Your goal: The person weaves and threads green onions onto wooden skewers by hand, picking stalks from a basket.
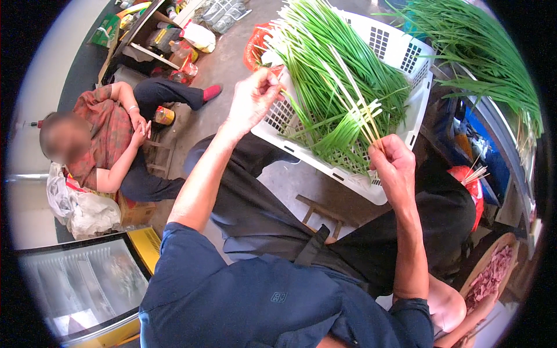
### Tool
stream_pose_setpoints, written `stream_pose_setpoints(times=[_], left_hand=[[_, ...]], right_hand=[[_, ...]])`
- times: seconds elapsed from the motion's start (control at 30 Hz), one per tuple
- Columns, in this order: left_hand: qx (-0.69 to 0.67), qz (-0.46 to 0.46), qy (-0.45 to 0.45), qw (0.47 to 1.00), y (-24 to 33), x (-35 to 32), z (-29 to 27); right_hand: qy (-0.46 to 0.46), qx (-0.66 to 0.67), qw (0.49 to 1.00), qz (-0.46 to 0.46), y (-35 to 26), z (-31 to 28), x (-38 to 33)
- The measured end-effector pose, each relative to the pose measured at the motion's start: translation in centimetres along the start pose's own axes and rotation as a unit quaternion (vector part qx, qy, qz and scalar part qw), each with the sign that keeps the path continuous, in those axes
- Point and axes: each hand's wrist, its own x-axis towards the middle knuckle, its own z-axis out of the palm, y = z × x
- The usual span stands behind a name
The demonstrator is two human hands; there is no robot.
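Observation:
My right hand (395, 168) is closed around the lower ends of thin wooden skewers (366, 124). The skewers slant up and leftward over a heap of long green chives (325, 64). Short, pale green chive pieces (355, 123) lie across the skewers, apparently threaded on them. At the basket's left side, my left hand (255, 98) pinches thumb against forefinger, with a green chive strand (290, 100) at the fingertips. Below both hands, a white perforated plastic basket (415, 110) holds the heap and loose green leaves.
More long chives (470, 46) lie on a surface at the upper right. A seated person (101, 124) rests at the left beside a low stool (165, 145). A glass-topped freezer (87, 284) stands lower left. Pinkish pieces fill a round basket (490, 275) lower right, near another person's arm (470, 322).

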Motion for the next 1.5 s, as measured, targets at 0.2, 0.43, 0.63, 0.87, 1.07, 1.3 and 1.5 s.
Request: stream_pose_setpoints(times=[0.2,0.43,0.63,0.87,1.07,1.3,1.5], left_hand=[[-0.357,-0.084,0.095,0.925,1.7,1.2,-0.4],[-0.539,-0.139,0.012,0.831,1.7,3.1,-0.3],[-0.533,-0.135,0.091,0.83,3.2,4.6,0.5],[-0.495,-0.094,0.079,0.86,1.3,5.0,1.4],[-0.548,-0.08,0.054,0.831,1.7,3.4,2.5],[-0.534,-0.174,0.087,0.823,2.0,3.2,3.1],[-0.565,-0.098,0.057,0.817,0.3,3.2,3.7]], right_hand=[[-0.003,-0.023,1.0,-0.013,-0.1,0.3,0.0],[-0.002,-0.037,0.999,-0.016,-0.2,0.9,0.0],[0.0,-0.004,1.0,0.001,-1.3,1.7,0.2],[-0.007,0.027,0.999,0.028,-0.7,2.3,0.9],[-0.005,0.06,0.997,0.05,-1.2,2.5,1.4],[-0.015,0.089,0.994,0.057,-1.5,3.4,1.6],[-0.032,0.048,0.997,0.055,-1.1,3.4,1.7]])
